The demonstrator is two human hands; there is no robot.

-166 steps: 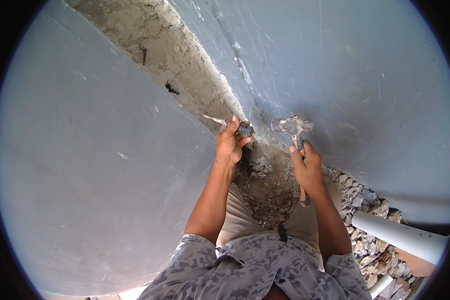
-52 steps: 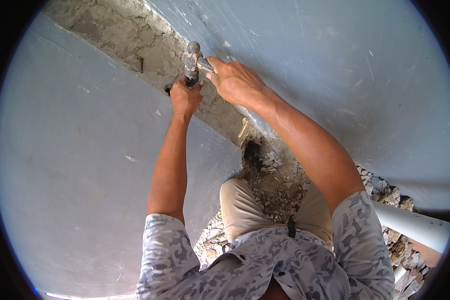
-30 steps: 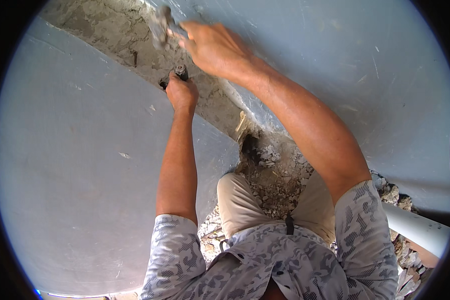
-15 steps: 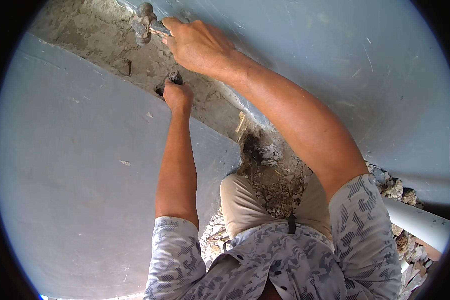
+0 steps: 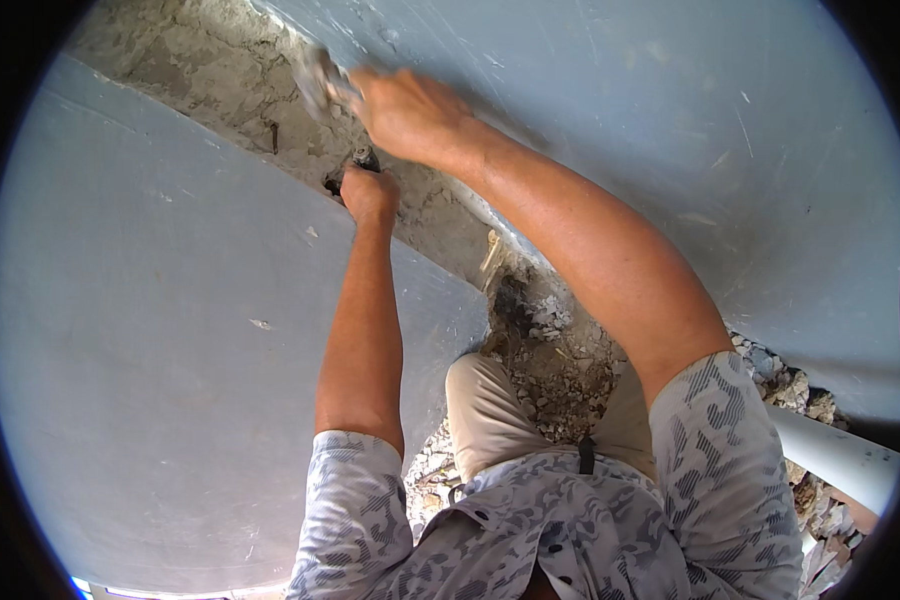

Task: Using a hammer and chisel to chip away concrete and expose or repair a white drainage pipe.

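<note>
My right hand (image 5: pixel 407 112) is wrapped round the handle of a hammer (image 5: pixel 317 84). The rounded grey head is blurred by motion and hangs above and left of my other hand. Closed in a fist, my left hand (image 5: pixel 372 192) grips a dark metal chisel (image 5: pixel 365 157). Its blunt top end pokes out above the fist; the lower end is hidden. The chisel stands in the rough concrete channel (image 5: pixel 225 85), beside a small dark hole (image 5: pixel 333 184) at the channel's near edge.
Smooth grey slabs flank the channel, one at the left (image 5: pixel 170 330) and one at the right (image 5: pixel 670 110). A rusty metal stub (image 5: pixel 275 138) sticks up from the concrete. Broken rubble (image 5: pixel 560 380) lies around my legs. A white pipe (image 5: pixel 840 450) crosses the lower right.
The hammer has swung down closer to the chisel's top, with my right hand lowered slightly. My left hand still grips the chisel at the same hole. The whole view has shifted a little.
</note>
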